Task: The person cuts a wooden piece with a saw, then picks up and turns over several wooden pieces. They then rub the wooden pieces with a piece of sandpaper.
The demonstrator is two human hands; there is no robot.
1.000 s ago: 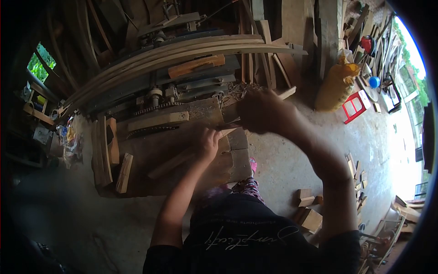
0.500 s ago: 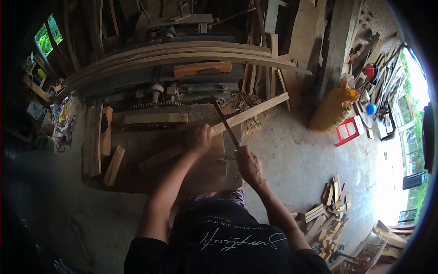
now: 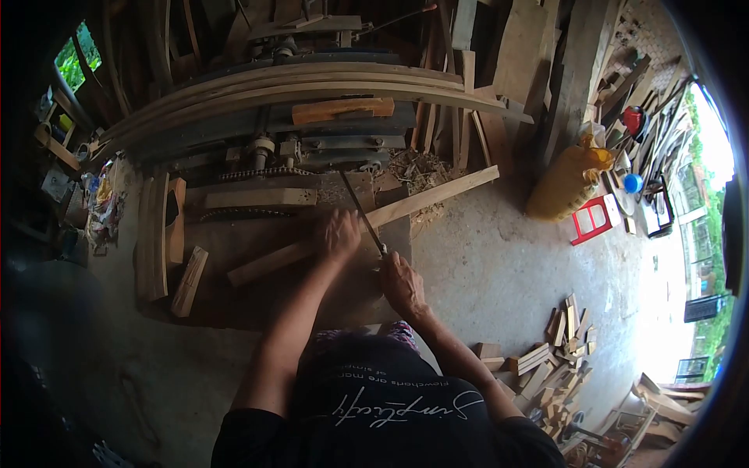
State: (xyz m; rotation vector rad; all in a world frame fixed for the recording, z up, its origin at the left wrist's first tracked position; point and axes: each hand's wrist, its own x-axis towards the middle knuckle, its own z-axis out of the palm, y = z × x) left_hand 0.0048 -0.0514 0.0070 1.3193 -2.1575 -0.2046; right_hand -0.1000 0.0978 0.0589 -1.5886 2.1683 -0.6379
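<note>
My left hand (image 3: 338, 234) presses down on a long wooden strip (image 3: 437, 191) that lies slanted across a low wooden work block (image 3: 257, 292). My right hand (image 3: 399, 282) grips the handle of a thin dark saw (image 3: 360, 212), whose blade crosses the strip just right of my left hand. The strip's far end sticks out to the upper right over the concrete floor.
A woodworking machine (image 3: 312, 144) with long curved boards (image 3: 296, 86) stands behind the block. Short planks (image 3: 160, 234) lie at the block's left. Offcuts (image 3: 546, 366) pile at the lower right. A yellow sack (image 3: 566, 183) and red stool (image 3: 593, 220) sit farther right.
The saw and my right hand have come slightly up and left along the strip since half a second ago. A second ago my right hand was raised high; it has since dropped low.
</note>
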